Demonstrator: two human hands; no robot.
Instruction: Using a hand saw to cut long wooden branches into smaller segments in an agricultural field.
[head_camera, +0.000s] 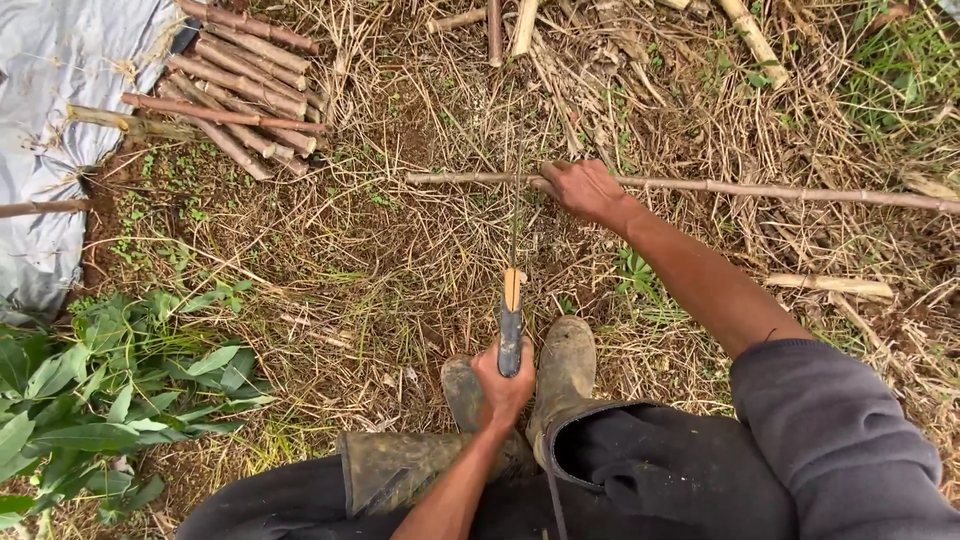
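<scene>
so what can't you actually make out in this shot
- Head view, long stick: its far end is cut off by the right edge.
- Blade of the knife: seen edge-on, too thin to trace beyond the handle.
- Right hand: its fingers wrap the stick, hiding the part under the grip.
- Left hand: it covers the handle's butt.
- Cut stems pile: the count is unclear, they overlap.
- Grey sheet: it runs off the left edge.

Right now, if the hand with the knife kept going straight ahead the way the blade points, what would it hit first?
Most likely the long thin stick lying across the ground, just beside where the right hand grips it. The left hand aims the knife straight up at it, though blade height is unclear.
</scene>
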